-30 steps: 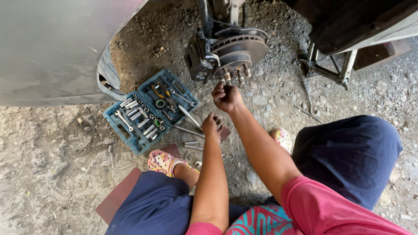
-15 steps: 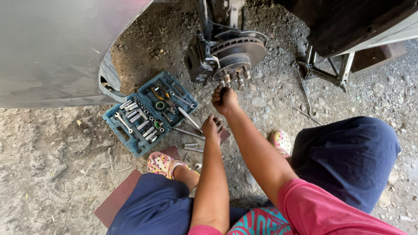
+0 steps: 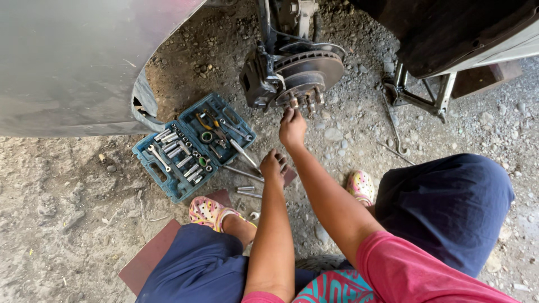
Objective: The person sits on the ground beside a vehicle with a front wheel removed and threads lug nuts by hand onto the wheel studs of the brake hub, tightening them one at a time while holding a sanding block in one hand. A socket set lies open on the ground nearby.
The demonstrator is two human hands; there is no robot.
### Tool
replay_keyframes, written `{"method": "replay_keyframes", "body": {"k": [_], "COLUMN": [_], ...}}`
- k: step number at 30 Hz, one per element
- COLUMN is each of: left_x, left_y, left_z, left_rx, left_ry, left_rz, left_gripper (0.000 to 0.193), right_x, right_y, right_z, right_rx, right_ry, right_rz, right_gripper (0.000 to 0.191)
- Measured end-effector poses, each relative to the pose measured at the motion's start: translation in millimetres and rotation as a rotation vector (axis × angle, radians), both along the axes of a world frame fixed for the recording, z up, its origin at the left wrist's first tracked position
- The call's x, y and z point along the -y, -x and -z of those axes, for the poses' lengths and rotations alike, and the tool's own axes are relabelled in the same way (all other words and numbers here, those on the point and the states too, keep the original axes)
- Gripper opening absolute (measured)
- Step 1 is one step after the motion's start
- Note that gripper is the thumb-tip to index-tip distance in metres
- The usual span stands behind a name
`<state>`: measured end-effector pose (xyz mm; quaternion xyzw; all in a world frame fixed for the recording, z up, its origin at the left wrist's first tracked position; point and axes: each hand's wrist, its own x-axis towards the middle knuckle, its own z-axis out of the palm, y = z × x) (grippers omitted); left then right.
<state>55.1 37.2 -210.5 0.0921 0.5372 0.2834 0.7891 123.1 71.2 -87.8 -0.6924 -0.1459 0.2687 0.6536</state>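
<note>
Wheel hub [image 3: 306, 84] studs meet the right hand [image 3: 293, 128], grip unclear; left hand [image 3: 273, 166] curled shut over a tool handle [image 3: 242, 174].

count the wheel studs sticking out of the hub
4 show: a row along the lower edge of the hub, under the brake disc, just above the right hand. More may be hidden behind the hub or the fingers.
</note>
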Motion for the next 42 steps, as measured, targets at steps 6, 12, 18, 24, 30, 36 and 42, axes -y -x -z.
{"method": "replay_keyframes", "body": {"k": [6,12,18,24,30,36,42], "left_x": [2.2,-0.9,-1.2,-3.4,-0.3,-7.4,-1.6], "left_y": [-0.6,-2.0,-0.3,-3.2,-2.0,-3.0,-1.1], "left_z": [-1.7,0.5,6.2,6.8,4.6,7.1,7.9], "left_rx": [-0.019,-0.018,-0.009,-0.032,-0.053,-0.016,-0.056], "left_ry": [-0.028,0.017,0.000,0.018,0.031,0.041,0.029], "left_rz": [-0.005,-0.006,-0.013,0.016,-0.021,0.008,0.004], "left_gripper": [0.018,0.019,0.019,0.020,0.018,0.016,0.019], "right_x": [4.4,14.1,6.4,21.3,11.3,25.3,16.3], "right_y": [-28.1,-28.2,-15.5,-7.9,-14.5,-2.1,-16.0], "right_z": [2.6,1.1,9.6,18.6,18.8,12.8,13.9], "right_rx": [-1.611,-1.768,-0.427,0.250,-1.091,0.676,-0.944], "right_ry": [-0.615,-0.711,-0.350,0.013,-0.597,0.123,-0.356], "right_rz": [-0.347,-0.321,-0.230,-0.081,-0.315,0.094,-0.240], "right_gripper": [0.033,0.029,0.031,0.036,0.040,0.045,0.040]}}
